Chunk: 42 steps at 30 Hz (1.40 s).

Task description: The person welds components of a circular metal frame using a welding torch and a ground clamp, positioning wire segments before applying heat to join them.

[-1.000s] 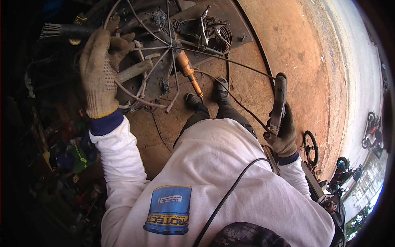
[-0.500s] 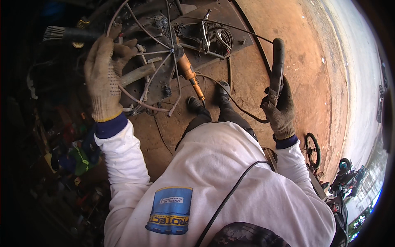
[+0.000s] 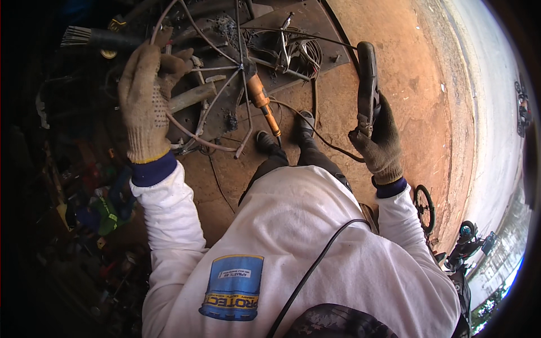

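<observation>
Gloved in knit fabric, my left hand (image 3: 145,98) is closed around the rim of a round metal rod frame (image 3: 194,139). The frame's thin spokes meet at a shiny joint in its middle. To the right, my gloved right hand (image 3: 380,143) is closed on the lower end of a welding electrode holder (image 3: 367,70), dark and long, pointing away from me. A dark cable runs from its far end toward the work table. Under the frame and partly hidden by it lies an orange corded power tool (image 3: 258,93), which looks like a grinder.
A dark metal work table (image 3: 293,28) carries coiled wire (image 3: 307,59), clamps and a wooden piece (image 3: 191,97). A tube of thin rods (image 3: 104,39) lies at the far left. Cables cross the reddish ground by my feet. A bicycle wheel (image 3: 424,209) and a motorbike (image 3: 470,245) stand at right.
My right hand has moved left with the electrode holder, which now stands more upright and farther away. The frame and my left hand have shifted slightly right.
</observation>
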{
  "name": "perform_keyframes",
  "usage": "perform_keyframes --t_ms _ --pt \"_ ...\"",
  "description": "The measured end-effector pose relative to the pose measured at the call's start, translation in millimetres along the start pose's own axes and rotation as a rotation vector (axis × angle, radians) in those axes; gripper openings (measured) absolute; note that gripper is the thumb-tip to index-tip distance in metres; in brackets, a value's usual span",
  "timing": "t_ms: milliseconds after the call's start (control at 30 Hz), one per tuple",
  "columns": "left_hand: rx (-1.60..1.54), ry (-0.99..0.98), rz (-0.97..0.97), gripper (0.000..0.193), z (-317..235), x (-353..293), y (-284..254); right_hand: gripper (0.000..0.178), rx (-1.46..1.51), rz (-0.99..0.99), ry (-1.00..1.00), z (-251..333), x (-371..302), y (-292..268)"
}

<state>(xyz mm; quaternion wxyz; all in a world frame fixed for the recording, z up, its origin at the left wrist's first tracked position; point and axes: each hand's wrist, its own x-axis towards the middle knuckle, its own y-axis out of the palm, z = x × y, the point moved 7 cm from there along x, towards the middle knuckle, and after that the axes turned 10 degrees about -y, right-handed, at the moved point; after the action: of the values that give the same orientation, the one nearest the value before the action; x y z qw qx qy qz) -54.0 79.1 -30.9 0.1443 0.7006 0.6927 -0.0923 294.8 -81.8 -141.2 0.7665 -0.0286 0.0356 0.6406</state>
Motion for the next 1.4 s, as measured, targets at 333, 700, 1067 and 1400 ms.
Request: perform_keyframes --t_ms 333,700,1067,1400 --pt "0.014 0.045 0.006 0.043 -1.3 4.0 -2.3 0.097 -0.315 0.035 -0.114 6.1 2.6 0.5" --pt "-0.009 0.016 -0.008 0.044 -0.4 3.1 -2.1 0.101 -0.108 0.048 -0.143 7.3 -0.8 8.5" --pt "0.008 0.011 -0.018 0.045 -1.5 2.8 -0.5 0.098 -0.227 0.040 -0.186 11.1 -0.8 6.6" --pt "0.039 0.076 -0.029 0.045 -0.6 5.7 -3.7 0.099 -0.265 0.055 -0.265 17.9 1.0 11.2"
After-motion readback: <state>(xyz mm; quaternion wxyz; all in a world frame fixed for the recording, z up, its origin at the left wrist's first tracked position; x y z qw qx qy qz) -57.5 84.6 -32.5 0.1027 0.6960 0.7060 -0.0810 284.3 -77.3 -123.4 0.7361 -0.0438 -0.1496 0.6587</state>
